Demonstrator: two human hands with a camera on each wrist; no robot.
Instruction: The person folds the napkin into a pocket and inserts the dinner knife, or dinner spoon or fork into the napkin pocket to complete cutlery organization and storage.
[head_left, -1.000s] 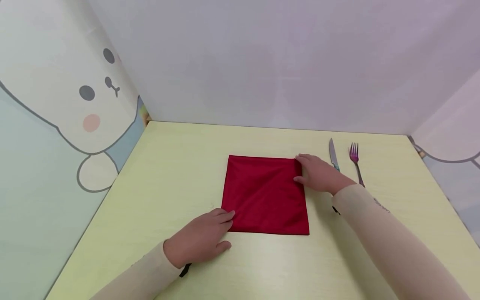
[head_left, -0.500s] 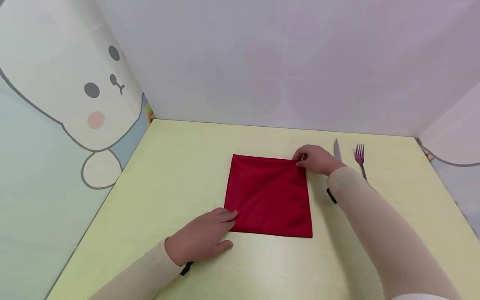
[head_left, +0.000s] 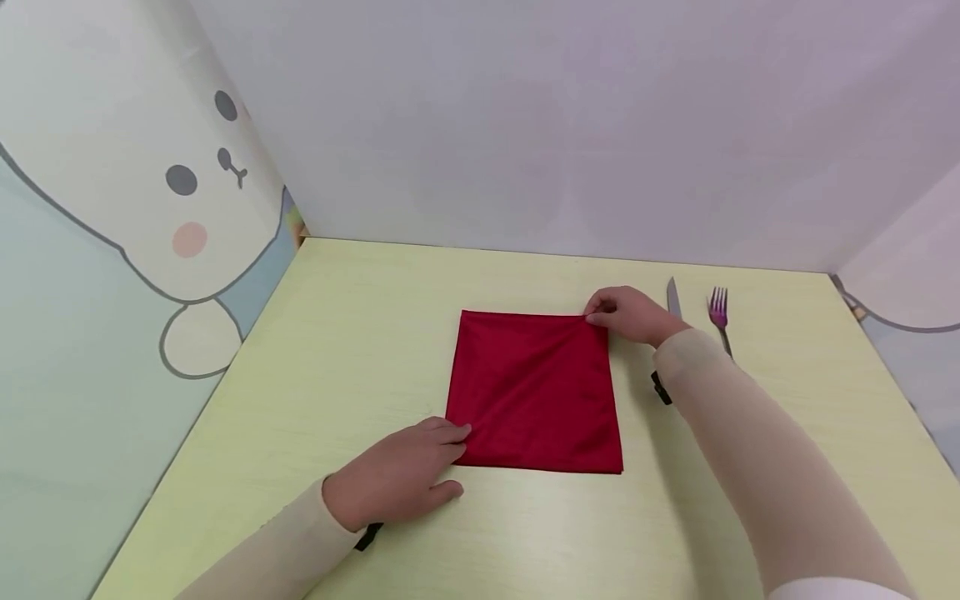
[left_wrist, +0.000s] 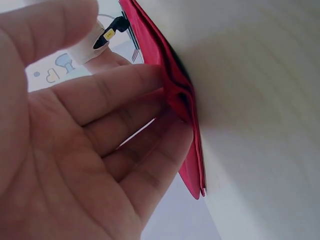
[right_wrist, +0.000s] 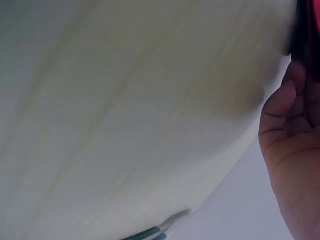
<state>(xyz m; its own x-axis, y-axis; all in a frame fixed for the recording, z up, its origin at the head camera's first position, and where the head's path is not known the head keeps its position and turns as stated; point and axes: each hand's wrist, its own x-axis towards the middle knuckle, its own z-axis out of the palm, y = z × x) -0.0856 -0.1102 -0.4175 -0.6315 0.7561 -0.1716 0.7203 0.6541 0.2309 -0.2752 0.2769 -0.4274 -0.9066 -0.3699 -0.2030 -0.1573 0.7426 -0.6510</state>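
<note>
A red cloth napkin (head_left: pixel 536 396), folded into a square, lies on the table in the head view, with a soft diagonal crease between two opposite corners. My left hand (head_left: pixel 405 473) presses straight fingers on its near left corner, thumb held apart on the table side. In the left wrist view those fingertips meet the layered edge of the napkin (left_wrist: pixel 172 90). At the far right corner my right hand (head_left: pixel 630 315) pinches the napkin between thumb and curled fingers. The right wrist view catches only a dark red bit of napkin (right_wrist: pixel 316 35) above the right hand (right_wrist: pixel 295 130).
Right of the napkin lie a knife (head_left: pixel 673 298) and a fork (head_left: pixel 718 308), both partly hidden behind the right forearm. The pale yellow table (head_left: pixel 337 333) meets a light wall curtain at the back. A bear-like print covers the left curtain (head_left: pixel 202 208).
My right hand has moved from lying along the napkin's right edge to its far right corner and now pinches it. The left hand stays at the near left corner.
</note>
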